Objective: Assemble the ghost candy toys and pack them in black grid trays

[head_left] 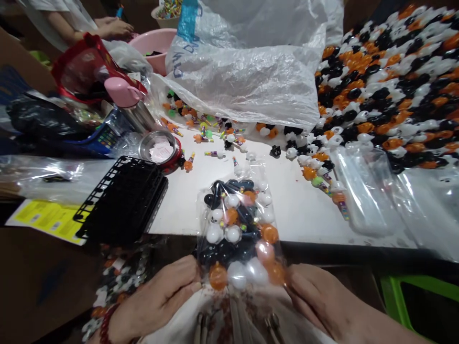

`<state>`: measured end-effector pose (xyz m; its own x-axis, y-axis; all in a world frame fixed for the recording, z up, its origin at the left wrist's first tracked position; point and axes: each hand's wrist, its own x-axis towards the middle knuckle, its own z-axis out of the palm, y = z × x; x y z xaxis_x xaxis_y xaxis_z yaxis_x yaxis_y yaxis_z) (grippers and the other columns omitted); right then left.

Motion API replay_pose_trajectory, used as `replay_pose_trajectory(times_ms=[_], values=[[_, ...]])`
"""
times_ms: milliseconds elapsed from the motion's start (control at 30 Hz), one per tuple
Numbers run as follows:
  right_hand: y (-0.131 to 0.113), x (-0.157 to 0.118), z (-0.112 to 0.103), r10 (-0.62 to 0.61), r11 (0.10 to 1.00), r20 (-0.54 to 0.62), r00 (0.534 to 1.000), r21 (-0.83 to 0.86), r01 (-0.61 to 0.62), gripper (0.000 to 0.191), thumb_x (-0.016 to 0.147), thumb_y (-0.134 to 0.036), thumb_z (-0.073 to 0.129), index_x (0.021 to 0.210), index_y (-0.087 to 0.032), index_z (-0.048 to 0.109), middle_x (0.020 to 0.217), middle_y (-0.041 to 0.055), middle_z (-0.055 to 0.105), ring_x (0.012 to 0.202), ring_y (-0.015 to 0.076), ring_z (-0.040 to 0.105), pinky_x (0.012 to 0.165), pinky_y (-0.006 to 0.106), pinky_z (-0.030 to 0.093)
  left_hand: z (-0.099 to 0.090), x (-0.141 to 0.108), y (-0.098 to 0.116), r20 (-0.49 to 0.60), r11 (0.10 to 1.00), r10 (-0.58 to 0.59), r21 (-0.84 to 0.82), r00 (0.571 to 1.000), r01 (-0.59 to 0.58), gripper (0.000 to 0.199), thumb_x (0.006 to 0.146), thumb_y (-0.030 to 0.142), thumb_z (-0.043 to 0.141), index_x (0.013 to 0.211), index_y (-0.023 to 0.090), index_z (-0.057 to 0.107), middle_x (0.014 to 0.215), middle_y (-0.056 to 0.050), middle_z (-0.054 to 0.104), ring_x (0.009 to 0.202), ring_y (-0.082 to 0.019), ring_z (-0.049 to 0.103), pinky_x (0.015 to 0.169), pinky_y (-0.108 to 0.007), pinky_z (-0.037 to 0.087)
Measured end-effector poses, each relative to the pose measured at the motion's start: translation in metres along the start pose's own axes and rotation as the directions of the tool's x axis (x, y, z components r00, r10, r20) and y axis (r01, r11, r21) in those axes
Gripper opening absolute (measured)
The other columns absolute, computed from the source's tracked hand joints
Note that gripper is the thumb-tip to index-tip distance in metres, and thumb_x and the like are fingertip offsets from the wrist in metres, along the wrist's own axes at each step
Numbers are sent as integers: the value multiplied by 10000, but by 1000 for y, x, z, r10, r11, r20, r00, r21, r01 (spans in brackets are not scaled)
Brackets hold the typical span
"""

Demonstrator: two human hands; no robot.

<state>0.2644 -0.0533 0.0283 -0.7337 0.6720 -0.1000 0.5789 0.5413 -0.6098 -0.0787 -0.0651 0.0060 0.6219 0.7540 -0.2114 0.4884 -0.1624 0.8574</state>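
A clear plastic bag [238, 200] filled with small orange, black and white Halloween toys [232, 234] lies over the table's front edge, its lower end toward me. My left hand [165, 294], with a red bead bracelet at the wrist, is closed at the bag's lower left corner. At the lower right corner, my right hand [317, 289] is closed the same way. The fingertips of both hands are partly hidden beside the bag. Several candy-filled tubes with toy heads [214, 154] lie loose on the white tabletop [297, 200] beyond the bag.
A large toy pile [387, 86] fills the right, near stacked clear bags [362, 191]. Left are black plastic trays [122, 200], a round tin [159, 148] and a pink-lidded bottle [124, 93]. A white sack [244, 76] stands behind. A co-worker's hands [113, 27] show upper left.
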Motion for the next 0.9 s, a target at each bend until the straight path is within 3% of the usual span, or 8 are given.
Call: replay_pose_trajectory(times_ms=[167,300,433,500,600,733,833,900], values=[[-2,10,1,52,991,-30,998,125,-48,203,963,-151,390,842,-209,543,771,14,606,667,129,581,629,224,481,20,2,-17,-124,956,-111,-283,986,72,235,979,323,436,883,198,610,929,-40,605,877,-149,555,800,-242,461],[7,34,12,87,979,-169,982,196,-53,194,976,-193,386,962,-210,579,845,33,648,733,135,632,692,221,524,29,25,-24,-352,928,-206,-368,913,67,233,961,380,472,921,196,609,946,-44,605,889,-160,546,793,-249,456],[26,67,26,53,986,-441,896,164,23,209,982,-214,386,1064,-206,578,916,52,682,784,132,672,704,195,540,18,58,-25,-525,944,-209,-329,825,30,291,978,403,406,904,181,579,928,-42,601,854,-154,546,778,-262,449],[34,81,32,24,992,-534,845,115,44,203,980,-244,410,1076,-208,585,941,62,696,811,143,690,705,192,547,5,64,-23,-526,975,-196,-191,828,109,297,973,396,407,859,180,576,880,-31,605,816,-151,547,740,-259,435],[43,92,37,20,996,-544,839,85,31,183,980,-284,421,1017,-218,588,890,59,702,739,148,693,640,189,548,-29,60,-15,-510,953,-225,61,830,295,318,961,397,419,773,188,567,749,-12,602,704,-144,540,643,-250,389],[44,92,41,39,996,-543,839,90,13,173,979,-313,421,968,-227,570,830,42,695,667,141,677,593,183,537,-107,61,-8,-648,775,-158,387,745,500,299,948,368,430,809,182,618,786,-53,647,719,-166,568,644,-264,374],[41,93,41,47,995,-546,836,101,10,172,975,-329,433,943,-231,571,775,20,686,617,130,661,564,170,525,-173,85,-21,-639,572,-225,525,736,631,230,905,290,479,887,167,672,888,-99,687,821,-211,619,711,-283,417],[38,95,40,54,993,-557,829,113,12,178,976,-334,432,935,-230,570,751,12,680,592,126,652,545,163,519,-208,108,-37,-618,536,-259,547,742,643,176,854,222,531,888,165,695,940,-107,701,901,-228,636,776,-285,438]])
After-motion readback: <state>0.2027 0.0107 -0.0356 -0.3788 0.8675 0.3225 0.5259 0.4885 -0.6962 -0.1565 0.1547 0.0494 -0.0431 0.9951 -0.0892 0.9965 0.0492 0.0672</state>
